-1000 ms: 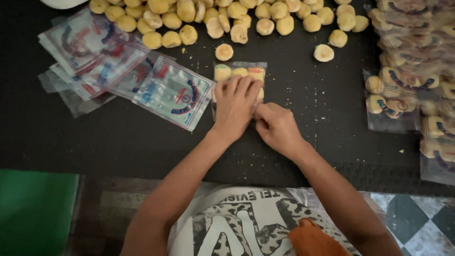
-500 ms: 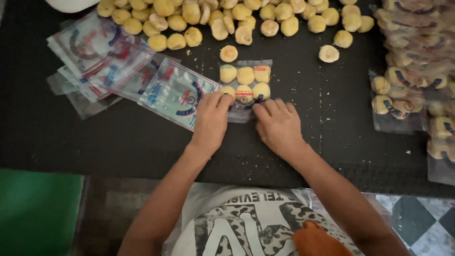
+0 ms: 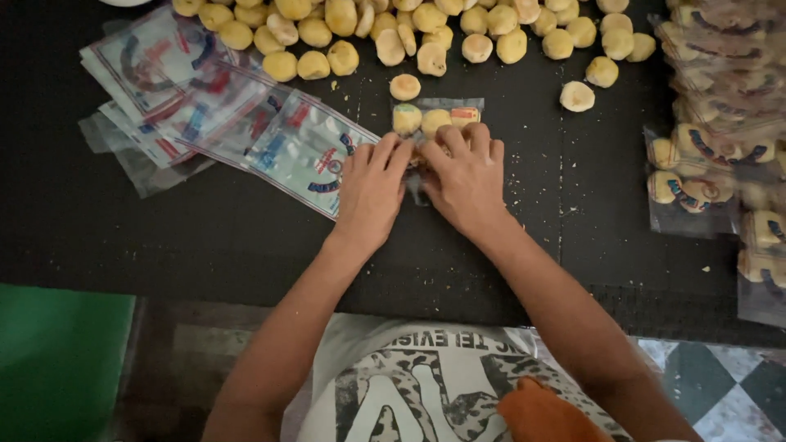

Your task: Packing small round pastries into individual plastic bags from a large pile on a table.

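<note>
Under both hands, a clear packet of round yellow biscuits (image 3: 434, 123) lies on the black table (image 3: 246, 245); left hand (image 3: 370, 190) and right hand (image 3: 465, 180) have slid closer together, pressing its near end flat, fingers spread.

clear bag (image 3: 436, 115) half hidden (under hands), filled packs (image 3: 720, 123) blurred

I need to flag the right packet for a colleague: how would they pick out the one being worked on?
Start at the black table, below the heap of loose yellow cookies. At its middle lies a small clear packet holding cookies, pressed by the left hand and right hand. Unlike the empty printed bags beside it, it is filled.
</note>
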